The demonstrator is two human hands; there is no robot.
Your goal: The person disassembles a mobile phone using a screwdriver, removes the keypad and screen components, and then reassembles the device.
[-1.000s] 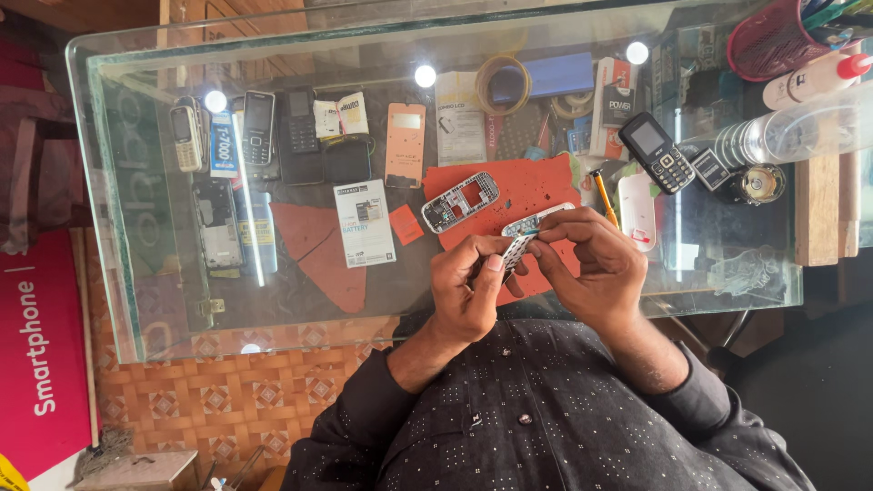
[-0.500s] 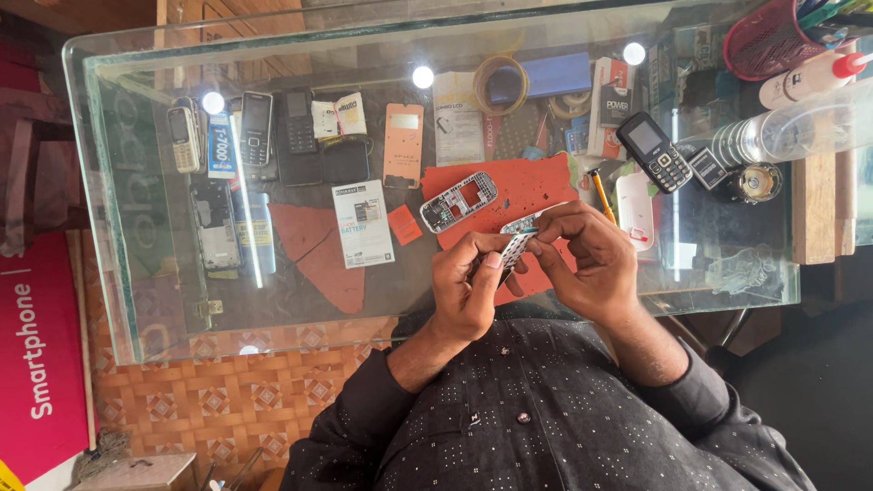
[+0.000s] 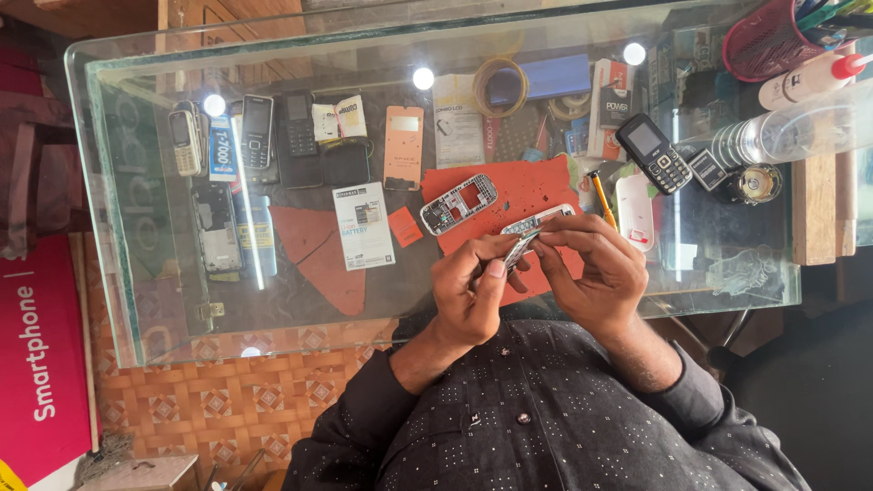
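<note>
My left hand (image 3: 473, 291) and my right hand (image 3: 591, 268) meet over the near edge of a glass counter (image 3: 145, 300). Together they pinch a small silver phone part (image 3: 521, 245) between fingertips. Just beyond my fingers a second silver phone piece (image 3: 544, 219) lies on a red mat (image 3: 518, 186). An empty silver phone frame (image 3: 459, 204) also rests on the mat, to the left of my hands. A yellow-handled tool (image 3: 601, 198) lies at the mat's right edge.
A black keypad phone (image 3: 652, 153) and a white phone cover (image 3: 635, 211) lie to the right. Several old phones (image 3: 257, 132) and a battery pack card (image 3: 363, 225) lie left. A clear bottle (image 3: 791, 132), red pen cup (image 3: 764, 41) and tape roll (image 3: 497, 84) stand farther back.
Both hands stay together on the small silver part; my fingers have shifted slightly around it. Nothing else has moved.
</note>
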